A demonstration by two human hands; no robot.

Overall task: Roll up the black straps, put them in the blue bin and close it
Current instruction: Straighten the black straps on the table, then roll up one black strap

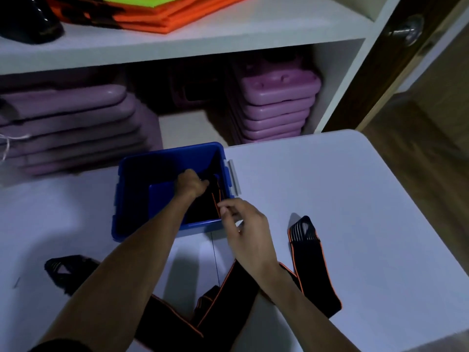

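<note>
The open blue bin [132,174] stands on the white table, near its far edge. My left hand [191,184] is down inside the bin, fingers closed on a black strap with orange edging [215,196] that lies against the bin's right wall. My right hand [247,232] hovers at the bin's near right corner, fingers loosely apart and holding nothing. Unrolled black straps with orange trim lie on the table: one [311,265] to the right, and another [218,301] under my forearms. A black strap end [68,270] lies at the left.
A grey latch [234,179] hangs on the bin's right side. The white table [355,199] ends at a rounded far right corner. Behind it, a white shelf unit [228,41] holds stacked purple steps [276,107] and orange mats [162,13]. A wooden door with a metal knob [408,29] stands at right.
</note>
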